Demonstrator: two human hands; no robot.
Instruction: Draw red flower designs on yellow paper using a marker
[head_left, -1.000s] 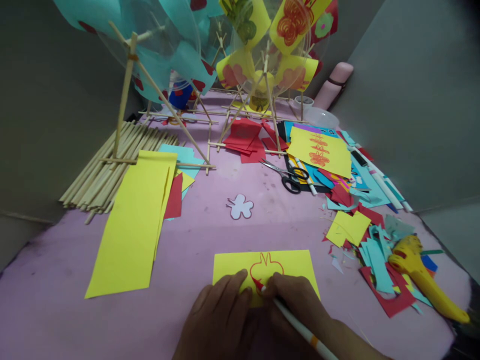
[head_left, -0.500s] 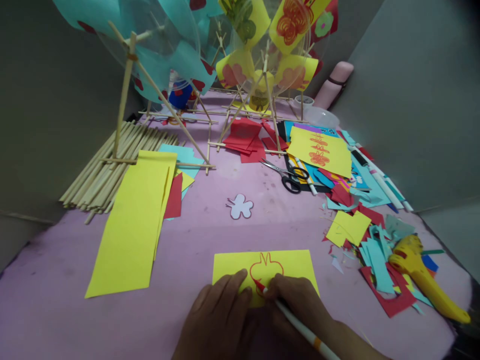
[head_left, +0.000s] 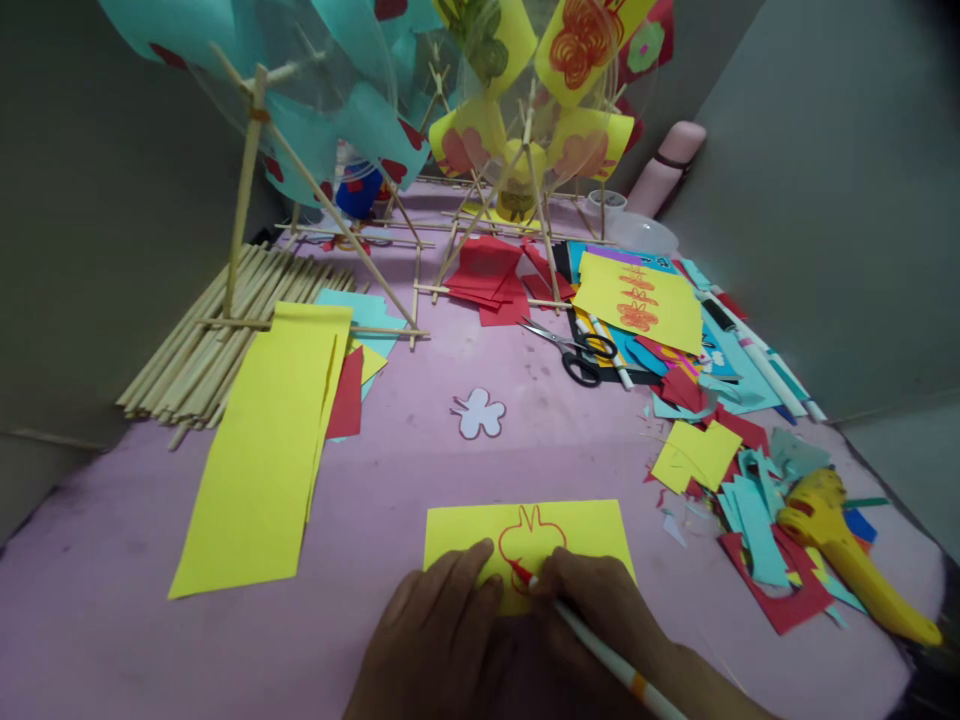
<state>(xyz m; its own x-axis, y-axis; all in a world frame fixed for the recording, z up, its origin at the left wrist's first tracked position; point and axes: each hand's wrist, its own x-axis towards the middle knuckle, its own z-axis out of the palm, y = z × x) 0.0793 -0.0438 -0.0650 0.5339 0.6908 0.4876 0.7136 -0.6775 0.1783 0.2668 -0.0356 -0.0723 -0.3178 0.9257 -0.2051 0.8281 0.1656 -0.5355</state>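
Observation:
A yellow sheet of paper (head_left: pixel 592 525) lies in front of me with a red butterfly-like outline (head_left: pixel 531 523) on it. My left hand (head_left: pixel 442 620) rests flat on the sheet's left part, fingers stretched out. Pinched in my right hand (head_left: pixel 592 605) is a white marker (head_left: pixel 611 660) with a red tip, which touches the paper at the lower left of the outline. The lower part of the drawing is partly hidden by my hands. Beyond the sheet lies a small white butterfly cutout (head_left: pixel 478 414).
Long yellow strips (head_left: pixel 255 450) and a pile of wooden sticks (head_left: pixel 225 340) lie left. Black-handled scissors (head_left: pixel 581 360), paper scraps (head_left: pixel 757 510) and a yellow glue gun (head_left: pixel 847 550) are right. Stick frames (head_left: pixel 247 190) with paper pinwheels stand behind; a pink bottle (head_left: pixel 667 170) lies back right.
The marker and my right hand have shifted very slightly, with the red line at the lower left of the outline a little further along. My left hand stays in place.

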